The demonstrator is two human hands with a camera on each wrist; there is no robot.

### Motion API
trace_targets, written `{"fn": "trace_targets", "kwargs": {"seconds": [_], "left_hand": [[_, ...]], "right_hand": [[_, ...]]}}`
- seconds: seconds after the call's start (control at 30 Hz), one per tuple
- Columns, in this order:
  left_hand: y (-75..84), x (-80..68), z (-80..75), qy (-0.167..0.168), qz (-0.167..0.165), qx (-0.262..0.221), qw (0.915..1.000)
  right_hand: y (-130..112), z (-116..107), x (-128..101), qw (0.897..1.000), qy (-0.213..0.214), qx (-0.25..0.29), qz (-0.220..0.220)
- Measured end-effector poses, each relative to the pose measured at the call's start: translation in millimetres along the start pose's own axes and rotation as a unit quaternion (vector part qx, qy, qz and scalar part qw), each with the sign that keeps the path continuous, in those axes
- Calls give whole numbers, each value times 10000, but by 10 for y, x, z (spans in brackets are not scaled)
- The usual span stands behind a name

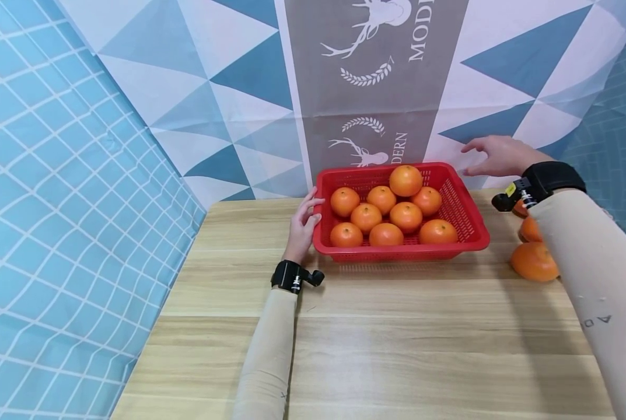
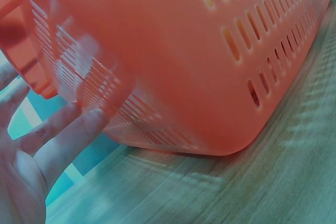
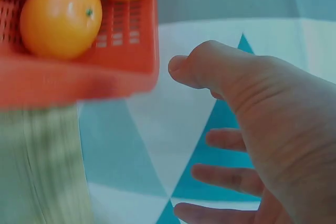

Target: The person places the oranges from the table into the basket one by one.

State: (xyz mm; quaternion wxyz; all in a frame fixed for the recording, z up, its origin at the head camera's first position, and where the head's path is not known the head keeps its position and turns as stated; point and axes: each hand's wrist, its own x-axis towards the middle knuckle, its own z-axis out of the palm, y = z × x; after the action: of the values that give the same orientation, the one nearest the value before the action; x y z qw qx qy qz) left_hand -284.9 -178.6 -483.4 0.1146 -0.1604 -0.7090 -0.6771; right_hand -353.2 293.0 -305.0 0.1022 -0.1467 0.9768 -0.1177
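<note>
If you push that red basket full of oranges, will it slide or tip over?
The red basket would probably slide: it sits low and wide on the smooth wooden table. Nine oranges likely make it heavyish. The top orange might roll off the pile.

A person's 2 arms are covered to the wrist in close-fitting beige sleeves (image 1: 270, 350), the right one printed with small dark letters near the forearm. Each wrist carries a black strap (image 1: 553, 177) bearing a small black camera (image 1: 504, 201); a yellow tag marks the right unit, white markings the left strap (image 1: 289, 276). Both hands are bare.
</note>
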Motion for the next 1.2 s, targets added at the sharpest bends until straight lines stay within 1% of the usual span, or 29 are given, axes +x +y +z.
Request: {"fn": "trace_targets", "kwargs": {"seconds": [0.1,0.23,0.4,0.67,0.83,1.0,1.13,1.17,1.2], "left_hand": [[8,3,-1,-34,-19,-86,10000],[18,-2,-6,-60,-31,-157,9999],[17,-4,-9,-54,-25,-111,9999],[-28,-1,-6,-89,180,-53,9998],[-3,-9,2,-77,147,-61,9998],[8,-12,3,-63,89,-132,9999],[-24,-4,-11,-99,180,-68,9998],[-105,32,-25,-113,244,-118,9996],[-135,35,-37,-119,291,-144,9994]], "right_hand": [[92,-33,-47,9999,-19,-153,14],[197,-75,-119,9995,-34,-292,136],[336,-118,-217,9989,-77,-394,225],[555,-210,-321,9973,-119,-426,586],[633,-244,-354,9967,-102,-494,642],[661,-216,-374,9958,-96,-529,741],[696,-156,-370,9953,-157,-474,831],[712,-139,-368,9952,-176,-442,856],[731,-121,-366,9950,-194,-387,896]]}}
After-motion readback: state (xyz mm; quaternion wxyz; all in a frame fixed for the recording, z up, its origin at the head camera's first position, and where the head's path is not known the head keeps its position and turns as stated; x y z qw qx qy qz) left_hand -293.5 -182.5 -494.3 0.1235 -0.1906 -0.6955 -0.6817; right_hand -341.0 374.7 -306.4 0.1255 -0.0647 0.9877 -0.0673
